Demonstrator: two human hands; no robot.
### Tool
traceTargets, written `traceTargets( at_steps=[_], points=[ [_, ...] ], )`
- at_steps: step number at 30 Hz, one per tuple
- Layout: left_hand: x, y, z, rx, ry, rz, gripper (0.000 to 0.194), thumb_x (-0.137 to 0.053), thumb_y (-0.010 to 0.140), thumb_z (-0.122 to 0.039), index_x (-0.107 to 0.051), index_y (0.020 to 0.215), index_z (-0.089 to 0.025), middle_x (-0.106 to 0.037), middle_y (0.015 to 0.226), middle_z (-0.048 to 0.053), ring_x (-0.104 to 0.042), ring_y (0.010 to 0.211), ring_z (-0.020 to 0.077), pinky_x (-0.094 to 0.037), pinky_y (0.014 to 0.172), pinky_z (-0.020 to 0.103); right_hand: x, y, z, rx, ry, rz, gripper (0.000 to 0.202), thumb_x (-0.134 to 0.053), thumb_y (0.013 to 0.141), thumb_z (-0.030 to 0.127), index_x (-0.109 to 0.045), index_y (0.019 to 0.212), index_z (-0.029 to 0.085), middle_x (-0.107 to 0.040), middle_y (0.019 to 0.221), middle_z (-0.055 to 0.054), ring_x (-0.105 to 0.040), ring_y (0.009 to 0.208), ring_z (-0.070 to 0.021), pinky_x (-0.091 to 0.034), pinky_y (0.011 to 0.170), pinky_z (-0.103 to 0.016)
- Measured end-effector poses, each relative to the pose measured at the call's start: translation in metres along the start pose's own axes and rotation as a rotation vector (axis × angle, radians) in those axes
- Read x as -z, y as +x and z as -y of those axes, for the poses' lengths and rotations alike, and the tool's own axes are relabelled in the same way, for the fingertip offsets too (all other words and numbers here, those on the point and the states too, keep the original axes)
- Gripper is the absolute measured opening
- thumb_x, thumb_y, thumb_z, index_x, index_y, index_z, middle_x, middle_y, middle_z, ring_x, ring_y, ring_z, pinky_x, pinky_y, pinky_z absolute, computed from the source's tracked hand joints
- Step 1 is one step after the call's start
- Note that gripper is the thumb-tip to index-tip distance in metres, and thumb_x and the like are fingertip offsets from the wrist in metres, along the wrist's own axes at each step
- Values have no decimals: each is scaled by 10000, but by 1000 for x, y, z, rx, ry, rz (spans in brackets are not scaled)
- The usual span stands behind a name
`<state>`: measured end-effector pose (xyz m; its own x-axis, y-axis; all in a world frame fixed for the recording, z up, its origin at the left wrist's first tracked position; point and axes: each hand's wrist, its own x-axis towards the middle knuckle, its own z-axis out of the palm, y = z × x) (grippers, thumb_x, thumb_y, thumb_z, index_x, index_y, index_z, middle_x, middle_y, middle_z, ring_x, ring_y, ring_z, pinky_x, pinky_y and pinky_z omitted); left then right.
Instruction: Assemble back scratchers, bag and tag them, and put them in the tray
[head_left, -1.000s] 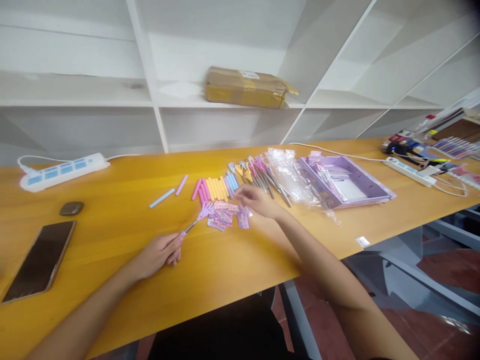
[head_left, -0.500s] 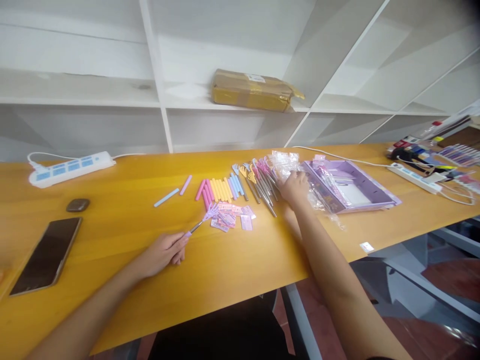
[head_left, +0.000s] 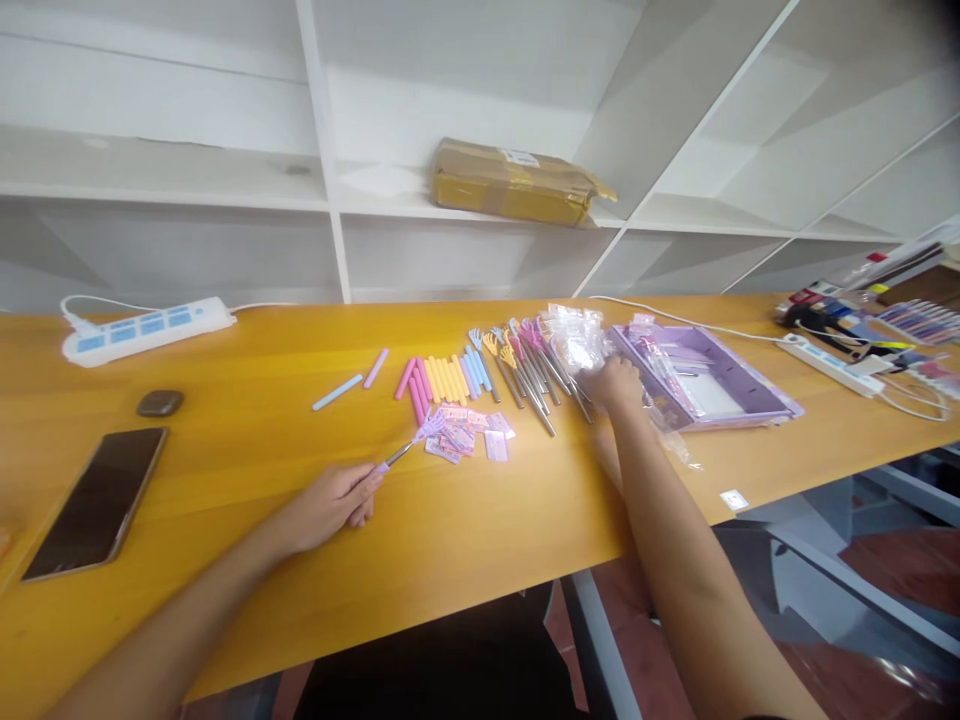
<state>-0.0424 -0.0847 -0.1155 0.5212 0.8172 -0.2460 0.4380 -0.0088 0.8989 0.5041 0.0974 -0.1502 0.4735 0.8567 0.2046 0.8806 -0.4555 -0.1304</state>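
the purple scratcher (head_left: 400,454) is pinched by the left hand (head_left: 341,508) near the cards (head_left: 457,438). the grip of the right hand (head_left: 616,385) cannot be told; if clear bags (head_left: 577,335) are tugged, metal sticks (head_left: 537,401) could be knocked.

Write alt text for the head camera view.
A person's left hand holds a purple hand-shaped scratcher above a wooden table, while the right hand touches clear plastic bags. Between them lie coloured tubes, small cards and more scratchers.
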Motion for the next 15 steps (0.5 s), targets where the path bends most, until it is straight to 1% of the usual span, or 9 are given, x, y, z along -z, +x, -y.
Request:
traceTargets(
  at_steps=[2, 5, 8, 10, 12, 13, 15],
  points=[
    [0, 0, 0, -5, 2, -5, 520, -382, 1086, -623, -534, 780, -231, -622, 669, -14, -652, 658, 195, -512, 748, 330, 4, 2, -2, 7, 6, 0, 647, -650, 937, 440, -573, 1384, -22, -601, 1341, -317, -573, 1251, -388, -418, 1078, -467],
    [-1, -1, 0, -20, 2, -11, 523, -377, 1087, -626, -537, 785, -229, -616, 660, -17, -648, 641, 191, -505, 730, 326, 15, 1, 0, -4, 48, -42, 639, -655, 938, 479, -565, 1413, 61, -586, 1376, -269, -589, 1228, -354, -444, 1045, -450],
    [0, -1, 0, -17, -14, -11, 512, -380, 1091, -619, -532, 797, -228, -621, 675, -21, -657, 659, 186, -508, 743, 326, 33, -6, 10, 28, 167, -115, 620, -690, 905, 489, -578, 1398, 130, -600, 1348, -213, -600, 1187, -330, -466, 1008, -436],
    [0, -1, 0, -18, -27, -17, 495, -387, 1094, -608, -530, 812, -227, -632, 691, -19, -661, 682, 183, -516, 760, 326, 48, -15, 24, 94, 243, -168, 612, -706, 890, 472, -578, 1393, 148, -621, 1293, -188, -600, 1167, -320, -473, 1006, -436],
    [-1, 0, 2, -25, -46, -27, 467, -390, 1094, -605, -548, 874, -225, -641, 705, -17, -656, 684, 181, -533, 750, 326, 63, -30, 45, 173, 314, -223, 617, -717, 885, 453, -570, 1404, 153, -630, 1251, -175, -605, 1135, -305, -487, 1008, -437],
    [-1, 0, 2, -29, -65, -32, 448, -389, 1093, -608, -559, 934, -224, -643, 718, -16, -654, 684, 181, -545, 735, 325, 70, -39, 57, 216, 359, -242, 620, -721, 886, 449, -568, 1410, 154, -629, 1241, -172, -614, 1098, -291, -499, 999, -433],
    [-3, 2, 4, -27, -114, -45, 423, -383, 1092, -611, -550, 1134, -225, -627, 759, -21, -659, 682, 181, -561, 671, 312, 83, -64, 84, 315, 484, -238, 635, -724, 897, 457, -557, 1430, 155, -622, 1224, -165, -629, 961, -244, -533, 943, -418]
  ],
)
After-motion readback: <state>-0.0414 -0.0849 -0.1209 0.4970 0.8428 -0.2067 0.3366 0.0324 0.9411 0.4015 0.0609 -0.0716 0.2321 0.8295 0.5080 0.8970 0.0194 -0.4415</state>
